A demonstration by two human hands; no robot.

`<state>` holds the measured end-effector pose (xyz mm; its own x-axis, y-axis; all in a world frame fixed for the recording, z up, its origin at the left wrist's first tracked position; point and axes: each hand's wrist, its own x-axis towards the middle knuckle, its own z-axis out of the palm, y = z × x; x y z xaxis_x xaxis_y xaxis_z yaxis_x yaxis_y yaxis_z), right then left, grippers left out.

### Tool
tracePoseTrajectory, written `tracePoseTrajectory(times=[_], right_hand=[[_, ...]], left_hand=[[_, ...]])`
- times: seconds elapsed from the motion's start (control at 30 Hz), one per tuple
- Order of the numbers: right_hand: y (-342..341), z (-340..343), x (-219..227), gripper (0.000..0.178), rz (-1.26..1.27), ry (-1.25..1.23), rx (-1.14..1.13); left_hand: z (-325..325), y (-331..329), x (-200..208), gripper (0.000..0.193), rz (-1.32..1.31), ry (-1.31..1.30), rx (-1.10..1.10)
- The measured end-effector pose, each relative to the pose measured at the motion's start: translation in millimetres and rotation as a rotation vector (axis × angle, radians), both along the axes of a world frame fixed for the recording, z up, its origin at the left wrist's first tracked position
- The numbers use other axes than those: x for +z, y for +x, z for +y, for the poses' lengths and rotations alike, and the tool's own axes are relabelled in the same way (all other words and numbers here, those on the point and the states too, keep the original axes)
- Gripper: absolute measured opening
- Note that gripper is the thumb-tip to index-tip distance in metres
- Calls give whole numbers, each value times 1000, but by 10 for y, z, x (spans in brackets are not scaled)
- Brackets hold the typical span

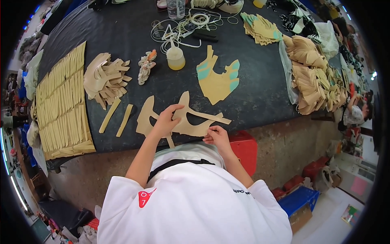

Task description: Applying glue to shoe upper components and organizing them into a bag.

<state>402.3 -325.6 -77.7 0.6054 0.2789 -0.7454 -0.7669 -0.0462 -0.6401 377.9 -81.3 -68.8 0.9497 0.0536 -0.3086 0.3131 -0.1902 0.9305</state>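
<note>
Pieces of tan sheet [191,129] with curved cut-outs were laid flat along the near side of the dark table [264,97], presumably for easy reach. The right-hand piece [203,131] was pinched at its lower right end by the right hand [217,136], its fingertips drawn together, apparently for a firm hold on the edge. Its left part was overlapped by the left hand [165,122], with thumb and forefinger spread, perhaps for steadying; how firmly it was pressed could not be told. The left-hand piece [144,118] was left lying beside that hand. Two narrow strips [110,116] were set farther left, and a container of yellowish liquid [175,61] was placed beyond, likely out of the hands' way.
</note>
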Motion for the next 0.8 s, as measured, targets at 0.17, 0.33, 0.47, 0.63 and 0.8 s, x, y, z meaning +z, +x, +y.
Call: tracePoseTrajectory(times=[0.17, 0.33, 0.47, 0.63, 0.8], right_hand=[[36, 95, 60, 21, -81, -62, 48], [29, 141, -2, 19, -104, -13, 32], [-6, 98, -140, 16, -149, 17, 96], [-38, 262, -38, 20, -248, 88, 155], [-47, 442, -68, 21, -236, 147, 303]], left_hand=[[3, -8, -12, 46, -34, 41, 26], [11, -18, 63, 47, 148, -28, 44], [61, -73, 123, 49, 26, 1, 21], [308, -262, 129, 49, 65, 5, 23], [510, -453, 251, 50, 42, -79, 162]])
